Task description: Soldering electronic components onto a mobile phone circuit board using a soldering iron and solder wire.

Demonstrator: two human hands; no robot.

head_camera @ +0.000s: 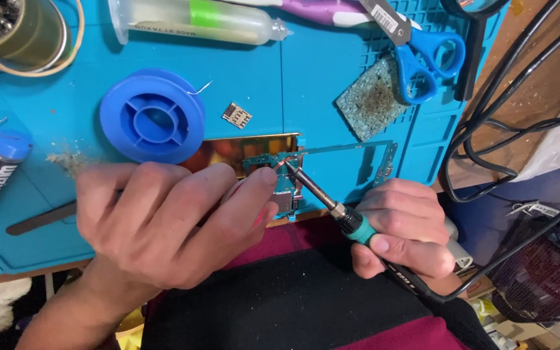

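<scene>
My right hand [404, 227] grips a soldering iron [332, 206] with a teal collar, its tip touching a green circuit board [332, 162] on the blue mat [254, 84]. My left hand [170, 220] rests beside the board, fingers curled, pinching a thin solder wire [281, 164] whose end meets the iron's tip. A gold metal plate [241, 149] lies under the board. The left fingers hide part of the board.
On the mat lie a blue solder spool [152, 116], a small loose chip [236, 115], a syringe of paste [202, 21], blue scissors [419, 55], a worn sponge pad [372, 97] and a black tool [40, 219]. Black cables [507, 116] run at right.
</scene>
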